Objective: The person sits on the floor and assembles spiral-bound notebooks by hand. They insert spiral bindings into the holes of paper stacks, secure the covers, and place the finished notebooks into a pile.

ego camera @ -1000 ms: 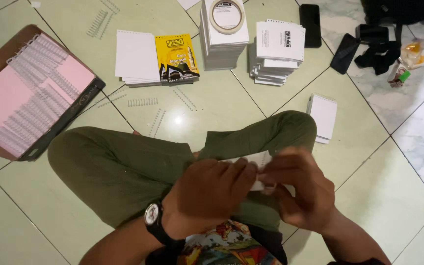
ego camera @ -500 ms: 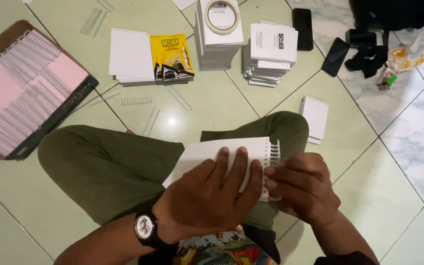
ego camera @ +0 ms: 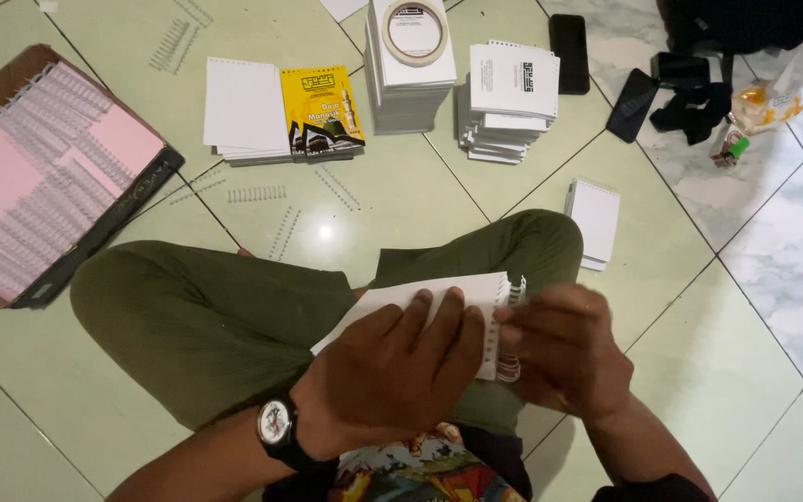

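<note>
I sit cross-legged on a tiled floor in olive trousers. A small white notepad [ego camera: 392, 302] rests on my lap. My left hand [ego camera: 390, 372], with a wristwatch, lies flat on it and pins it down. My right hand [ego camera: 564, 358] pinches a white wire spiral binding [ego camera: 511, 321] along the pad's punched right edge. The lower part of the spiral is hidden by my fingers.
On the floor ahead lie a stack of white pads with a yellow cover [ego camera: 320, 112], a tall stack topped by a tape roll [ego camera: 414, 33], another booklet stack [ego camera: 511, 98], one pad [ego camera: 595, 221], loose spirals [ego camera: 256, 193], a box of spirals [ego camera: 44, 177], phones [ego camera: 569, 39] and a black bag [ego camera: 745, 23].
The notepad has been laid flat on my lap under my left hand. My right hand has shifted to its right edge, where the spiral now shows.
</note>
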